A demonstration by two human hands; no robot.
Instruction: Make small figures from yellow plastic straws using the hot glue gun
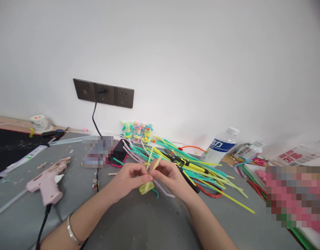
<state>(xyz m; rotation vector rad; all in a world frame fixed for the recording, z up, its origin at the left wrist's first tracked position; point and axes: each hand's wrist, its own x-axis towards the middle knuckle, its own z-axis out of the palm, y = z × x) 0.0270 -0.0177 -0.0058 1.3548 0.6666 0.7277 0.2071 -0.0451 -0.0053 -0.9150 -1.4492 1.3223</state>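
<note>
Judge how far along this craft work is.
Three small fuzzy figures by the wall look finished. The left hand and right hand hold a yellow-green piece, bundled below, with ends sticking up. Those ends probably need finishing; the glue gun lies unheld and loose stems remain. The intended total can't be told.

A small craft workspace is shown, though whether it is housed in a home or a workshop cannot be told. Handicraft is indicated by the pink glue gun, by the loose spread of coloured fuzzy stems, by the yellow-and-black pliers and by the little figures lined up near the white wall. Dark socket panels are mounted on that wall, just above the grey work surface, and a casual, lived-in character is lent by the labelled bottle and the phone
</note>
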